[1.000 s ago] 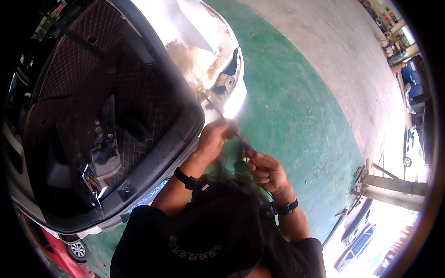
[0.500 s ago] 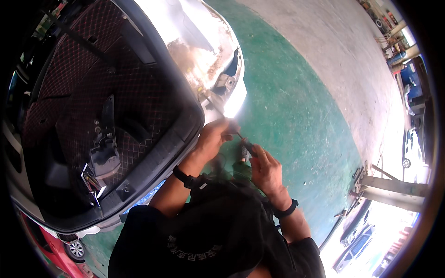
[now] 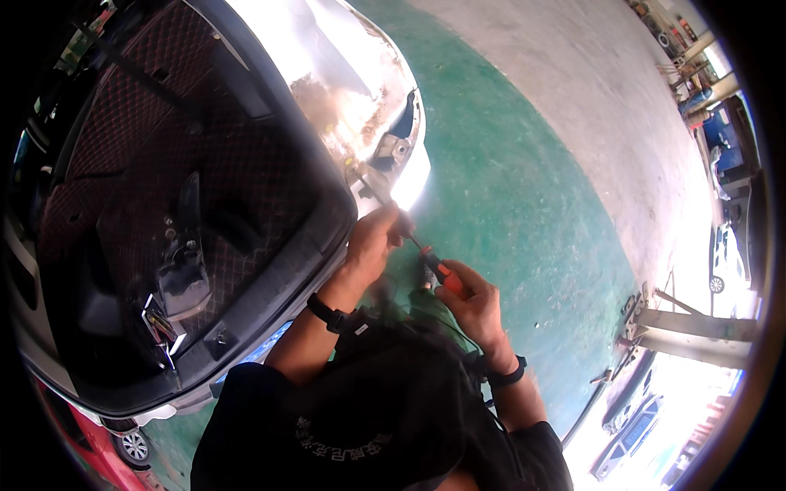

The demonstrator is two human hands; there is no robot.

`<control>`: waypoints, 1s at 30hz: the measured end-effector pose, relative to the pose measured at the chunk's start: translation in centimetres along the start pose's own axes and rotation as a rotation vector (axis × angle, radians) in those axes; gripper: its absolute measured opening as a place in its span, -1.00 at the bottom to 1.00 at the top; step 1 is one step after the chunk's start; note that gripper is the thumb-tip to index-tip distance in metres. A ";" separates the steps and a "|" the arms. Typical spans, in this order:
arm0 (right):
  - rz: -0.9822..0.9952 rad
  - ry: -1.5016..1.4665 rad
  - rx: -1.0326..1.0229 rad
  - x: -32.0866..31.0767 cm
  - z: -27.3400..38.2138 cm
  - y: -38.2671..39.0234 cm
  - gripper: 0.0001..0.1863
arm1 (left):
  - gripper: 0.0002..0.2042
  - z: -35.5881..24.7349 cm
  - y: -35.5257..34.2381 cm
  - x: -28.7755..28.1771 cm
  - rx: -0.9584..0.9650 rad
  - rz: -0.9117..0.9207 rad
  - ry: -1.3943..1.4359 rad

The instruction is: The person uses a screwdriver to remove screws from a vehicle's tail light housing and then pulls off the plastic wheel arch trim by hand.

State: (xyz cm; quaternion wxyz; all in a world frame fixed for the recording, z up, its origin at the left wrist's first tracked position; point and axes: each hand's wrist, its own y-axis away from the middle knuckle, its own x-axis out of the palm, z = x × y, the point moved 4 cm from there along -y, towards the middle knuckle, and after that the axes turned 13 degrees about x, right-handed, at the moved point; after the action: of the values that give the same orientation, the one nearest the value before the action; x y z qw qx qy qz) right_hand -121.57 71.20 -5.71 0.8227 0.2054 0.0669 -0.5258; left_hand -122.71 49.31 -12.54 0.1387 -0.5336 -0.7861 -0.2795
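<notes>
Fingers of the right hand (image 3: 478, 304) have rolled around the handle of the long-shafted tool (image 3: 449, 281) since half a second ago: its orange side, covered then, now shows beside the thumb. The left hand (image 3: 370, 245) stays at nearly the same spot, just off the near rear corner of the white car (image 3: 323, 37).

Held by its orange-and-black handle in the right hand's closed grip, the tool lies just to the right of the white car's rear corner, its thin shaft slanting up toward the left fingers. Those are curled at the shaft, but blur hides whether they close on it, so I cannot tell. Each wrist wears a black band.

On the white car's corner, a brownish patch (image 3: 309, 96) marks the pale bodywork, and a metal bracket (image 3: 394, 150) sits in an opening at its outer edge. Inside the white car's open cargo area, a dark plastic part (image 3: 185, 285) lies on a quilted mat (image 3: 266, 176) with red stitching, a small box (image 3: 162, 323) close to it. Green floor (image 3: 512, 184) spreads to the right of the white car.
</notes>
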 end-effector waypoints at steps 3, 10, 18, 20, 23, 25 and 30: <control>0.460 -0.961 0.681 1.1 -0.1 0.6 -0.51 | -0.65 -0.5 0.3 0.8 0.031 0.002 0.014; 0.033 -0.033 0.197 1.1 -0.6 0.4 -0.55 | -0.68 -0.8 1.0 1.3 -0.054 -0.084 0.015; 0.662 -1.243 0.779 1.5 -1.8 0.6 -0.61 | -0.73 -0.4 0.5 1.0 -0.005 -0.061 0.000; 0.528 -0.960 0.684 1.3 -1.8 0.4 -0.61 | -0.73 -0.4 0.6 0.9 -0.012 -0.038 0.034; 0.336 -0.544 0.535 1.4 -1.3 0.5 -0.62 | -0.75 -0.4 0.7 0.9 -0.048 -0.057 0.093; 0.073 -0.039 0.345 1.2 0.1 0.5 -0.61 | -0.75 -0.2 0.6 0.9 -0.054 -0.095 0.097; -0.220 0.281 -0.010 1.3 -0.2 0.9 -0.57 | -0.72 0.5 -0.2 0.3 0.013 -0.196 -0.026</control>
State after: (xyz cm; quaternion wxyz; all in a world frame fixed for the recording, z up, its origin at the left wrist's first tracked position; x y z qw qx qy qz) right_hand -120.13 70.53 -6.10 0.7437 0.2642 0.2061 -0.5784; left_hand -122.94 49.76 -12.87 0.1036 -0.4567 -0.8381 -0.2797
